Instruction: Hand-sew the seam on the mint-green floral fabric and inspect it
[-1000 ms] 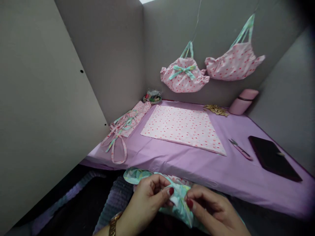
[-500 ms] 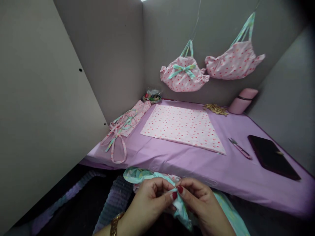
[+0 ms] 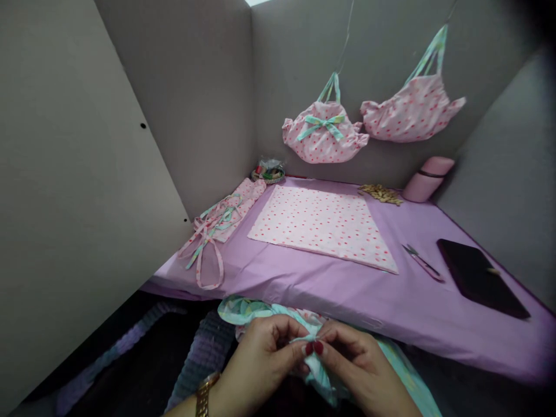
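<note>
Mint-green patterned fabric (image 3: 319, 370) is gathered between my two hands, just off the table's front edge. My left hand (image 3: 271, 353) pinches it between thumb and fingers. From the other side, my right hand (image 3: 356, 356) pinches the same gathered spot, the two thumbs nearly touching. More of the mint cloth spreads out to the left behind my left hand, with some pink dotted cloth beneath it. Another length hangs down at the right past my right hand. Whether a needle or thread sits between the fingertips, I cannot tell.
A pink dotted fabric piece (image 3: 324, 226) lies flat on the purple tablecloth (image 3: 269, 266). To its right are small scissors (image 3: 423, 263), a dark tablet (image 3: 482, 278), a pink bottle (image 3: 428, 179) and clothespins (image 3: 381, 194). Fabric straps (image 3: 211, 249) lie left. Two dotted bags (image 3: 325, 136) hang above.
My right fingers have shifted slightly and my thumbs have come closer together on the mint fabric. The gathered spot shows more between the fingertips. Things on the table have not moved.
</note>
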`<control>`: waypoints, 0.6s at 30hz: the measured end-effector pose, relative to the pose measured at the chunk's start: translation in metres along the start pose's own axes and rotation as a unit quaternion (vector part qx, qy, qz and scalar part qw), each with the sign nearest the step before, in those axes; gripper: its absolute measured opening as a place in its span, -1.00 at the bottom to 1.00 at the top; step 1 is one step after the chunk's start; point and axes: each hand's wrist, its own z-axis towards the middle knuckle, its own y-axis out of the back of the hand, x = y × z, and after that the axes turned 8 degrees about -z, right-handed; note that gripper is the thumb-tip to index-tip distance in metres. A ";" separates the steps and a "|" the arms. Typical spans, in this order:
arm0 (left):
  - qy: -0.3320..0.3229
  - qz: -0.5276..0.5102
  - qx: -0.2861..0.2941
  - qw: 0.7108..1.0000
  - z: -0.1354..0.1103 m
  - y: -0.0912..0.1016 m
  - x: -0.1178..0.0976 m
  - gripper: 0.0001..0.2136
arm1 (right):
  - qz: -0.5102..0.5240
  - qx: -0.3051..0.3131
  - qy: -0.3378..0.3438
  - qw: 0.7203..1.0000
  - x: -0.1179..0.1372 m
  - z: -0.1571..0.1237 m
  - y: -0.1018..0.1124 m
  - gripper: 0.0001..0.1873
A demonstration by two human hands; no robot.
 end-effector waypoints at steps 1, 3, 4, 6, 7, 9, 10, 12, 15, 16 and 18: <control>-0.001 0.012 0.002 1.000 0.000 0.000 -0.001 -0.80 | -0.008 -0.003 0.003 1.000 -0.001 0.000 0.000 -0.64; -0.008 0.047 0.006 0.999 -0.001 0.000 -0.002 -0.83 | -0.019 -0.015 0.004 1.000 -0.002 0.000 -0.001 -0.62; -0.011 0.063 0.008 0.998 -0.001 0.000 -0.002 -0.84 | -0.022 -0.023 0.005 0.999 -0.003 0.000 -0.001 -0.62; -0.010 0.072 0.010 0.997 -0.001 0.000 -0.002 -0.85 | -0.023 -0.034 0.003 0.999 -0.003 -0.001 0.001 -0.64; -0.006 0.062 0.010 0.998 -0.001 0.000 -0.001 -0.84 | -0.022 -0.035 0.001 0.999 -0.003 -0.001 0.002 -0.65; 0.002 0.025 0.006 1.000 0.000 0.001 0.001 -0.82 | -0.016 -0.030 -0.008 0.999 -0.002 -0.002 0.004 -0.66; 0.003 0.010 0.005 1.000 0.000 0.001 0.002 -0.81 | -0.009 -0.025 -0.015 1.000 -0.002 -0.002 0.006 -0.66; 0.003 -0.006 0.002 1.000 0.001 0.001 0.003 -0.80 | 0.019 -0.020 -0.028 0.999 -0.001 -0.004 0.008 -0.65; -0.004 0.009 -0.007 1.000 0.001 0.002 0.002 -0.79 | 0.026 -0.012 -0.017 0.999 0.002 -0.008 0.009 -0.67; -0.010 0.029 -0.010 0.999 0.001 0.002 0.001 -0.80 | 0.004 -0.003 0.000 1.000 0.005 -0.009 0.009 -0.67; -0.028 0.090 -0.009 0.995 -0.001 0.002 -0.002 -0.80 | -0.056 0.015 0.043 0.997 0.009 -0.010 0.009 -0.69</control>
